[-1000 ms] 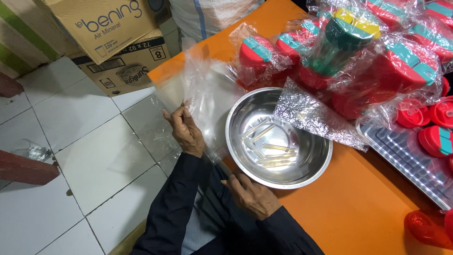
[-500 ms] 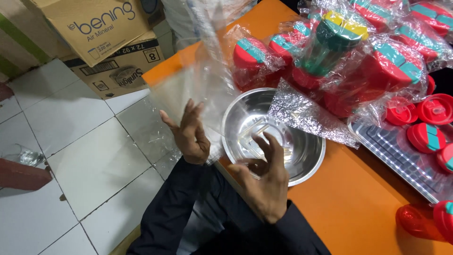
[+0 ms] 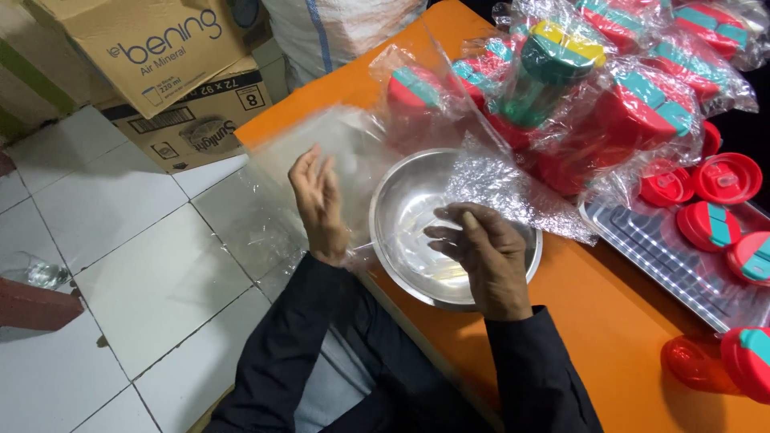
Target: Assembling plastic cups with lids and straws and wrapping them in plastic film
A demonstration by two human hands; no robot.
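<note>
Beside the steel bowl (image 3: 453, 228), my left hand (image 3: 319, 200) lies open against a clear plastic bag (image 3: 337, 152); my right hand (image 3: 481, 252), empty, hovers over the bowl. The bag looks flimsy and slippery, best pinched at its edge.

Orange table, white tiled floor beside it.

Orange table (image 3: 609, 321) carries a steel bowl (image 3: 409, 208) at its near edge, a ribbed metal tray (image 3: 666, 256) to the right holding red lids (image 3: 726, 178), and a heap of bagged red containers (image 3: 642, 112) at the back. Tiled floor (image 3: 144, 281) bears two stacked cardboard boxes (image 3: 160, 72) and a clear plastic scrap (image 3: 36, 273).
</note>
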